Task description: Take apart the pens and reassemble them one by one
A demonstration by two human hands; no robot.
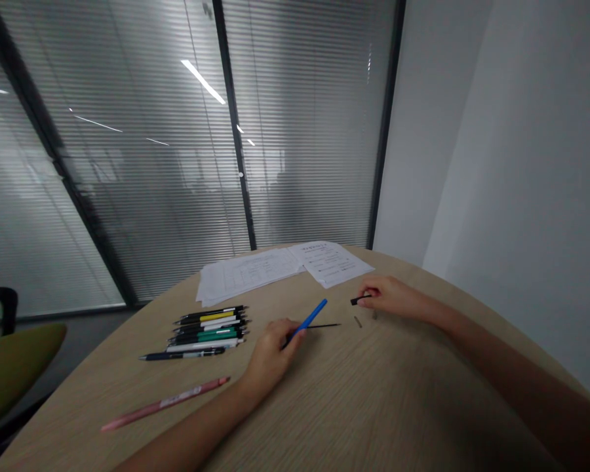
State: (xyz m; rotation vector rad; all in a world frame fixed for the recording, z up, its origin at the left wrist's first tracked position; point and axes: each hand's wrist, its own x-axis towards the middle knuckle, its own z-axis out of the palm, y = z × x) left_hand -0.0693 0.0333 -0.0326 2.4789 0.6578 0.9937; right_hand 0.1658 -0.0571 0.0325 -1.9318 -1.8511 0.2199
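Observation:
My left hand (275,344) is closed around a blue pen barrel (314,314), which slants up and to the right. A thin black stick like a pen refill (327,325) sticks out beyond my fingers, low over or on the table; whether the hand touches it I cannot tell. My right hand (377,293), farther right, pinches a small black piece (356,301), perhaps a pen part. Just below it lies a tiny dark metallic piece (357,322), too small to make out, with another small piece (374,315) beside it.
A row of several pens (209,331) in black, yellow, white and green lies left of my left hand. Nearer me is a pink pen (164,404). Printed papers (250,272) spread over the far side of the round wooden table (324,406). A green chair (19,357) stands left.

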